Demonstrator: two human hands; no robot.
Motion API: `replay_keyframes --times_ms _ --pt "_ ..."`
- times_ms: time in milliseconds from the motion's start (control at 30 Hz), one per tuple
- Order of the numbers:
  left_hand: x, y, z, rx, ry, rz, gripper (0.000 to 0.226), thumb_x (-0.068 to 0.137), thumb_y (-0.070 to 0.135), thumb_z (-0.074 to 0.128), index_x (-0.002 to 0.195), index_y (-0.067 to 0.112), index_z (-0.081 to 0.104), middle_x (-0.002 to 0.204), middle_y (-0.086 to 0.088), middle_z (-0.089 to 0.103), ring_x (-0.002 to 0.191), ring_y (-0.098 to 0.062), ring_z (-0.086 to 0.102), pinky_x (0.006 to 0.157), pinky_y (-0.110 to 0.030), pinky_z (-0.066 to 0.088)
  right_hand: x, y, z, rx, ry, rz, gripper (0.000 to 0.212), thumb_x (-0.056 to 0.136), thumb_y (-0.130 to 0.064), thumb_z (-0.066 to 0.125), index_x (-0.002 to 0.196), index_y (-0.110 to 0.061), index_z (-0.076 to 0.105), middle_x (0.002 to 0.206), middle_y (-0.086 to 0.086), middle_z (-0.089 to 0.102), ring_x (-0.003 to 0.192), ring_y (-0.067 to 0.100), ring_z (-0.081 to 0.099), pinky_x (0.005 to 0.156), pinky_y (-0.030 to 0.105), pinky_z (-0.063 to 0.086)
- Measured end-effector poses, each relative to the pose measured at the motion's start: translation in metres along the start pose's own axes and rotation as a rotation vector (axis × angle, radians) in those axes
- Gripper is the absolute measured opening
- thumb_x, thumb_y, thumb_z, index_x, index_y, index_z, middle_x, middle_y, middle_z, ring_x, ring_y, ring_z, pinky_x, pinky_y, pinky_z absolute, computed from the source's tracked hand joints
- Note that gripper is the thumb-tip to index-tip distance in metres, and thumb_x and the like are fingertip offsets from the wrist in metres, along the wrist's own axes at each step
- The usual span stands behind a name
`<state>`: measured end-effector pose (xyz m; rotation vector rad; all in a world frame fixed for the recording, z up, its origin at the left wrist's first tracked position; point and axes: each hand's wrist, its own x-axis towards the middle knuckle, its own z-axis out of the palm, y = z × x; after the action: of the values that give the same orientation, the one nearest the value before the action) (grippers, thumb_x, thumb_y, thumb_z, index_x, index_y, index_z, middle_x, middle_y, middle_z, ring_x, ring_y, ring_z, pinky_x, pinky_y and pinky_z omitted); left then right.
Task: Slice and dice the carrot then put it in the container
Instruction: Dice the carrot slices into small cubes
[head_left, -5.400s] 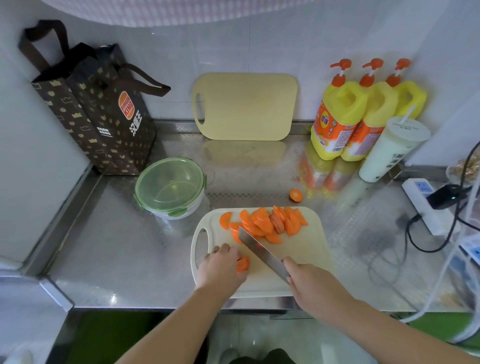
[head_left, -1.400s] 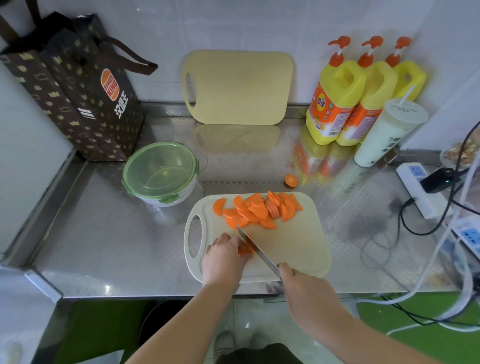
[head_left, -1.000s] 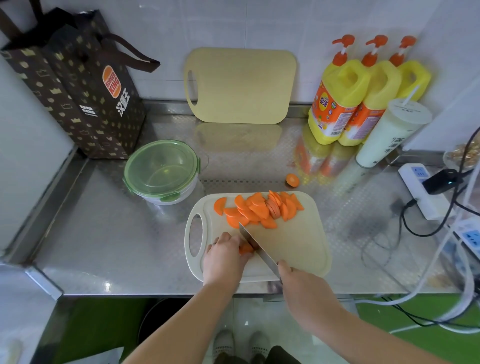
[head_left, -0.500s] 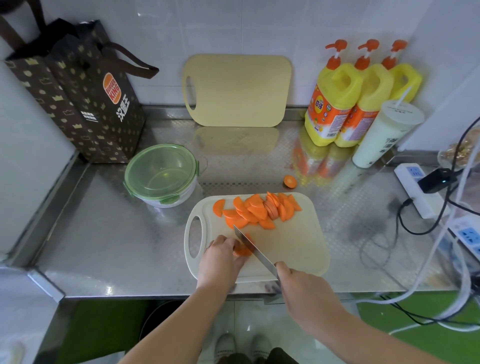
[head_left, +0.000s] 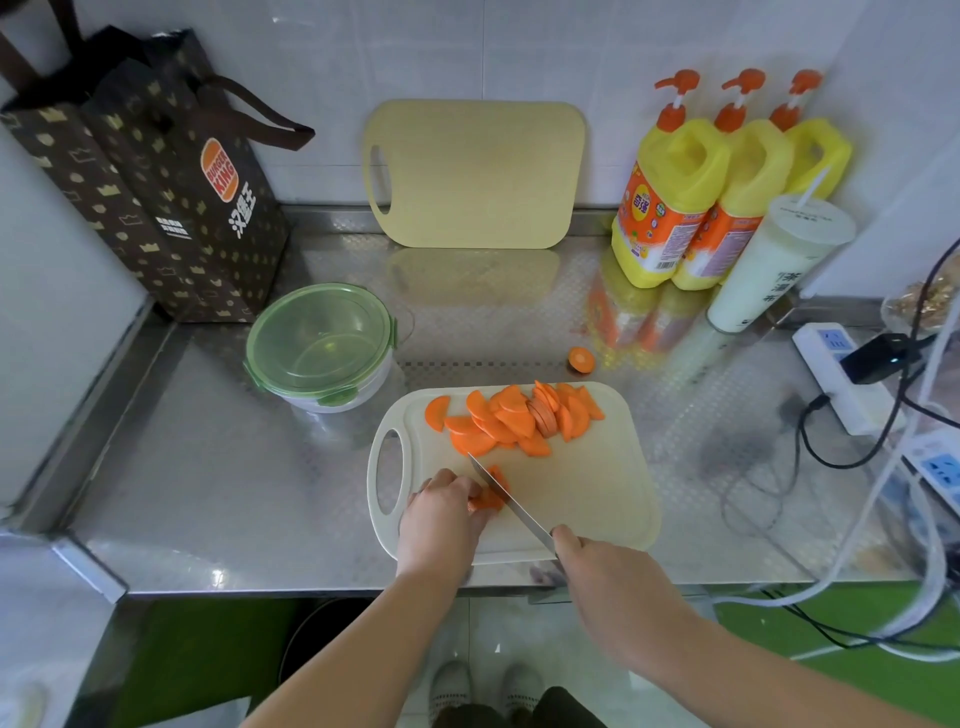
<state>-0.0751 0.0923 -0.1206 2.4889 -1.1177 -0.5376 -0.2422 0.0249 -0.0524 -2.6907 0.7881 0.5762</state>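
A pile of orange carrot half-slices (head_left: 511, 421) lies at the far side of the pale cutting board (head_left: 592, 493). My left hand (head_left: 441, 512) holds down a small stack of carrot pieces (head_left: 488, 500) near the board's front left with curled fingers. My right hand (head_left: 605, 577) grips the handle of a knife (head_left: 506, 501), whose blade runs diagonally across those pieces. A round container with a green lid (head_left: 319, 345) stands closed, left of the board.
A carrot end (head_left: 581, 359) lies on the steel counter (head_left: 208, 467) behind the board. Against the back wall lean a second cutting board (head_left: 475, 174), a brown paper bag (head_left: 156, 176), three yellow detergent bottles (head_left: 675, 197) and a white cup (head_left: 774, 265). Power strips and cables (head_left: 852, 384) crowd the right.
The knife has kept working over the small stack under my left hand, its tip shifting slightly. The slice pile and container have stayed put.
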Motion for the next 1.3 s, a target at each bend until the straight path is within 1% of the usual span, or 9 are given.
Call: replay_keyframes --times_ms 167,300,433,700,867,1000,1100,1233,1300 --pt "0.001 0.001 0.0 0.018 0.001 0.0 0.028 0.09 0.04 0.057 0.11 0.022 0.064 0.108 0.004 0.057 0.098 -0.019 0.056 0.082 -0.03 0.047 0.006 -0.001 -0.002 0.011 -0.021 0.015 0.02 0.1 -0.013 0.038 0.12 -0.014 0.041 0.073 -0.005 0.042 0.065 0.017 0.045 0.058 0.025 0.036" --pt "0.0 0.002 -0.002 0.014 -0.003 -0.005 0.026 0.09 0.04 0.056 0.108 0.022 0.063 0.107 0.003 0.056 0.098 -0.019 0.054 0.082 -0.028 0.044 0.007 0.004 -0.002 0.079 0.006 0.053 0.004 0.099 -0.016 0.038 0.1 -0.019 0.036 0.065 -0.009 0.033 0.059 0.014 0.041 0.045 0.021 0.023" --pt "-0.003 0.001 0.0 -0.036 -0.001 -0.036 0.025 0.089 0.039 0.058 0.105 0.021 0.063 0.107 0.003 0.056 0.1 -0.019 0.053 0.086 -0.032 0.044 0.005 0.007 -0.004 0.096 0.066 0.045 0.011 0.1 -0.018 0.035 0.094 -0.021 0.027 0.064 -0.011 0.033 0.051 0.004 0.03 0.044 0.022 0.021" --pt "-0.004 0.0 0.0 -0.108 -0.001 -0.057 0.029 0.089 0.042 0.059 0.108 0.022 0.064 0.108 0.004 0.058 0.099 -0.019 0.056 0.086 -0.033 0.049 0.0 0.002 -0.008 0.006 0.041 0.002 0.014 0.099 -0.014 0.038 0.113 -0.015 0.04 0.065 -0.009 0.03 0.05 0.007 0.03 0.044 0.022 0.021" --pt "-0.002 0.0 0.001 -0.054 -0.004 -0.048 0.028 0.09 0.041 0.058 0.107 0.02 0.064 0.108 0.004 0.058 0.097 -0.02 0.058 0.086 -0.033 0.049 0.0 0.0 -0.004 -0.011 0.033 -0.009 0.026 0.098 -0.011 0.04 0.124 -0.012 0.038 0.074 -0.005 0.042 0.065 0.016 0.047 0.051 0.023 0.034" --pt "0.001 0.0 0.003 -0.027 -0.006 -0.042 0.026 0.09 0.039 0.059 0.106 0.019 0.065 0.105 0.003 0.059 0.095 -0.02 0.058 0.085 -0.034 0.05 0.004 -0.003 -0.003 -0.035 0.005 -0.027 0.033 0.096 -0.003 0.037 0.128 -0.009 0.036 0.068 -0.004 0.034 0.058 0.016 0.04 0.045 0.023 0.023" --pt "0.002 -0.001 0.004 -0.034 -0.007 -0.041 0.024 0.089 0.036 0.061 0.105 0.019 0.066 0.104 0.002 0.059 0.094 -0.021 0.058 0.084 -0.035 0.049 0.008 -0.004 0.0 -0.069 -0.003 -0.003 0.034 0.092 0.003 0.036 0.123 -0.012 0.039 0.078 0.003 0.049 0.065 0.022 0.044 0.045 0.023 0.023" --pt "0.002 -0.001 0.003 -0.02 -0.002 -0.03 0.024 0.089 0.036 0.059 0.105 0.019 0.064 0.105 0.002 0.058 0.096 -0.02 0.056 0.085 -0.034 0.048 0.01 -0.003 -0.003 0.034 0.078 0.022 0.014 0.089 -0.013 0.058 0.096 -0.018 0.047 0.058 -0.01 0.025 0.046 0.009 0.033 0.042 0.018 0.019" --pt "0.001 -0.001 0.002 -0.022 -0.008 -0.019 0.024 0.089 0.037 0.059 0.105 0.02 0.063 0.105 0.002 0.057 0.098 -0.019 0.054 0.085 -0.032 0.046 0.012 0.004 -0.002 0.13 0.11 0.057 0.013 0.09 -0.023 0.058 0.089 -0.018 0.045 0.056 -0.01 0.027 0.049 0.01 0.039 0.041 0.018 0.018"
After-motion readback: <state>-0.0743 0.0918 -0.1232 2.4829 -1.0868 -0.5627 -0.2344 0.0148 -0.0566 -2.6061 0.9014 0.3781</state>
